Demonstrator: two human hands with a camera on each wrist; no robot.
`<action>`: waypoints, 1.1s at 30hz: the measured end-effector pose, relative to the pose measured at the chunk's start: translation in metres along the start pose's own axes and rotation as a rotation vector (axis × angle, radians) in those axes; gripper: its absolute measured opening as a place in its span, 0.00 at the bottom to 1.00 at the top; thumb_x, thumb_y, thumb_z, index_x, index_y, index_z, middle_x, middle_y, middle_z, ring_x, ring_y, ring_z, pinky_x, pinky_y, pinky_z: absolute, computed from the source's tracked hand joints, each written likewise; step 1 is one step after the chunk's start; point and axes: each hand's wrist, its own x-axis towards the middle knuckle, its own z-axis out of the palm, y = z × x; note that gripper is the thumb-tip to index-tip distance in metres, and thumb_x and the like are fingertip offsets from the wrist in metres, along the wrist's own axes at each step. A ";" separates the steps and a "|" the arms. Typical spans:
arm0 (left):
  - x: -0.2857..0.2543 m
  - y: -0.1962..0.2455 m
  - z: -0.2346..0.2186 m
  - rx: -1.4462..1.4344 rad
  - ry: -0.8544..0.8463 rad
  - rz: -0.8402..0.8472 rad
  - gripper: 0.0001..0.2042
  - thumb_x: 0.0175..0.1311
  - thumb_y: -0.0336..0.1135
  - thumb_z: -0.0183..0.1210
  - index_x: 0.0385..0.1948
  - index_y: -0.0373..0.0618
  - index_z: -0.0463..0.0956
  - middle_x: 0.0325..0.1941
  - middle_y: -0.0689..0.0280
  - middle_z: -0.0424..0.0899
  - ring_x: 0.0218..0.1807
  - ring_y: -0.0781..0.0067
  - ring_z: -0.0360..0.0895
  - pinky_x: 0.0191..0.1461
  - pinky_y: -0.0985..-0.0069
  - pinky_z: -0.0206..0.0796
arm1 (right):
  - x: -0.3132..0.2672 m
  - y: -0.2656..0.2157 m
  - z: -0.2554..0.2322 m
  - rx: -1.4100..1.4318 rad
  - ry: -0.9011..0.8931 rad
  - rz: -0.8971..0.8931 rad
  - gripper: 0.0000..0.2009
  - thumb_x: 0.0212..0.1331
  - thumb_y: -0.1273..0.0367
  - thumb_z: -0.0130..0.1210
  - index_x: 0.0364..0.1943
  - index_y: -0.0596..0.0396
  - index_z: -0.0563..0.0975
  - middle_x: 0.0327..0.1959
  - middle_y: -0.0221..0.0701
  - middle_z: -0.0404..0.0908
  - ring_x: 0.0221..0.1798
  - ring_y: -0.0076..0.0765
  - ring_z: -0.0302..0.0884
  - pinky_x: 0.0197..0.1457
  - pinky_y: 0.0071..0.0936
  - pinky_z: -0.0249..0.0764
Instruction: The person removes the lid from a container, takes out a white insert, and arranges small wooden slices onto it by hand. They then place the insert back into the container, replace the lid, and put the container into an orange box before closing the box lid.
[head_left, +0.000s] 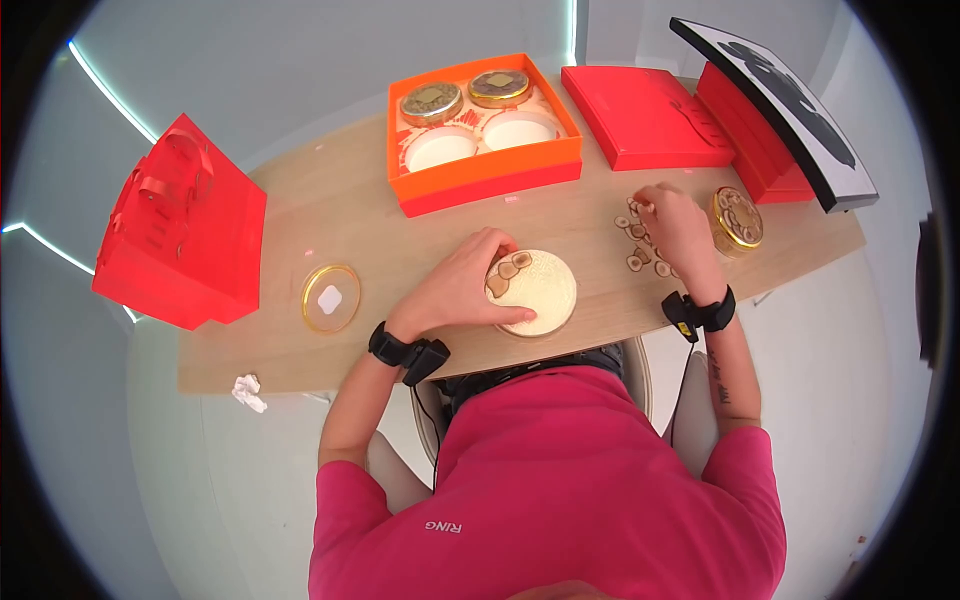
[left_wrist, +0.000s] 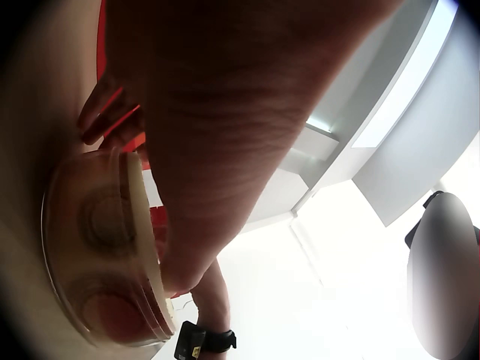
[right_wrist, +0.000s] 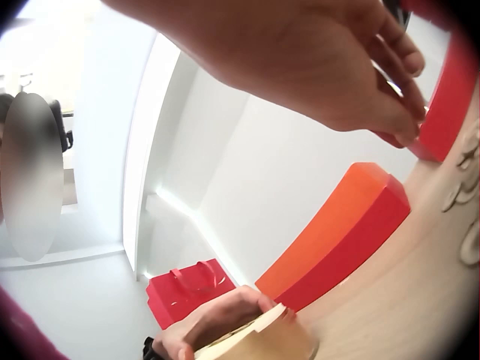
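Observation:
My left hand (head_left: 460,285) (left_wrist: 202,142) grips a round clear-walled container (head_left: 548,290) (left_wrist: 97,247) near the table's front edge, thumb along the near side. Its top is a cream, textured round surface, with several brown-edged slices (head_left: 505,283) at the upper left. To the right, my right hand (head_left: 682,232) (right_wrist: 322,71) is over loose slices (head_left: 635,263) (right_wrist: 469,161) on the table. Its thumb and finger come together at the tips; whether a slice is between them, I cannot tell.
An orange-red box (head_left: 485,187) holds two filled round containers and two round white-bottomed places. A gold-rimmed lid (head_left: 331,298) lies left, beside a red bag (head_left: 190,230). At right stand a filled jar (head_left: 736,222), a red box lid (head_left: 645,115) and a tilted black-framed panel (head_left: 780,110).

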 end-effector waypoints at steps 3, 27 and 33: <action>0.001 -0.002 0.001 0.036 0.015 -0.026 0.43 0.53 0.59 0.87 0.62 0.38 0.75 0.60 0.53 0.81 0.63 0.52 0.81 0.70 0.59 0.75 | -0.001 0.009 -0.002 -0.048 -0.131 0.065 0.13 0.67 0.66 0.71 0.52 0.54 0.90 0.50 0.45 0.91 0.54 0.58 0.89 0.57 0.51 0.85; -0.001 0.001 -0.002 -0.004 -0.076 -0.013 0.46 0.58 0.52 0.85 0.75 0.40 0.71 0.73 0.53 0.79 0.77 0.53 0.77 0.81 0.60 0.70 | -0.020 -0.087 0.019 0.569 -0.069 -0.415 0.07 0.67 0.76 0.68 0.47 0.59 0.87 0.45 0.43 0.90 0.47 0.57 0.89 0.52 0.45 0.86; 0.000 -0.001 0.003 -0.012 -0.006 0.041 0.44 0.55 0.59 0.86 0.64 0.38 0.74 0.62 0.51 0.82 0.67 0.49 0.80 0.74 0.58 0.73 | -0.024 -0.100 0.036 0.438 0.051 -0.573 0.08 0.64 0.75 0.68 0.45 0.58 0.88 0.46 0.39 0.88 0.51 0.54 0.88 0.53 0.47 0.86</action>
